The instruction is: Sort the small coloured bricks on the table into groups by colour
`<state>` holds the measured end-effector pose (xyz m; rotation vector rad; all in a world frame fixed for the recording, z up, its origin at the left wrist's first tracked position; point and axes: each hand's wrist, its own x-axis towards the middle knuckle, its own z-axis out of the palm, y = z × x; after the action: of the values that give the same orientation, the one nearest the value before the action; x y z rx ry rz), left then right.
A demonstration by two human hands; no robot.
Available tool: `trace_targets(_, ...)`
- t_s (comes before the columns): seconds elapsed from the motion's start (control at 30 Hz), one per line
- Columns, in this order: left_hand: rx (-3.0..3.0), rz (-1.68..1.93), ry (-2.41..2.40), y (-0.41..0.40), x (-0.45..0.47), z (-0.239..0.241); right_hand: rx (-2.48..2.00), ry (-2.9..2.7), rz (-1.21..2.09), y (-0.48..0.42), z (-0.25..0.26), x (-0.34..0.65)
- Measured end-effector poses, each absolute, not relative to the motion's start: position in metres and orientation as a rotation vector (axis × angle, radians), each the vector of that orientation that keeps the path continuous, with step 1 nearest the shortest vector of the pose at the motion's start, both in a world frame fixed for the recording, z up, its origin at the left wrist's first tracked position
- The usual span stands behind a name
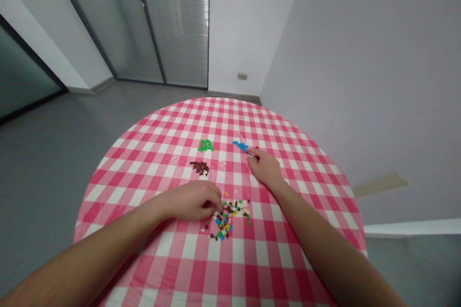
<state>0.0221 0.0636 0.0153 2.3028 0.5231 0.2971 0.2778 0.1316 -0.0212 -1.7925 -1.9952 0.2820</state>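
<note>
A heap of tiny mixed-colour bricks (226,218) lies near the front of a round table with a red-and-white checked cloth (173,254). My left hand (192,201) rests at the heap's left edge, fingers curled and pinched on something I cannot make out. My right hand (264,165) reaches farther out, its fingertips closed at a small group of blue bricks (240,145). A group of green bricks (206,145) and a group of dark brown bricks (200,167) lie between the hands, farther back.
Grey floor surrounds the table. Glass doors with blinds (169,19) stand at the back left. White walls close in behind and to the right, with a wall socket (242,76) low down.
</note>
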Motion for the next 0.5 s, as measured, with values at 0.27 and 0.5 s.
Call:
trace_targets(0.27, 2.314, 0.265, 0.516, 0.0613, 0.0254, 0.0173, -1.757, -1.986, 0.278, 0.1315, -0.0203, 0.2766)
trace_targets(0.5, 2.296, 0.247, 0.522, 0.0621, 0.0269, 0.0150, -1.737, -1.980, 0.276, 0.1319, -0.0223, 0.2779)
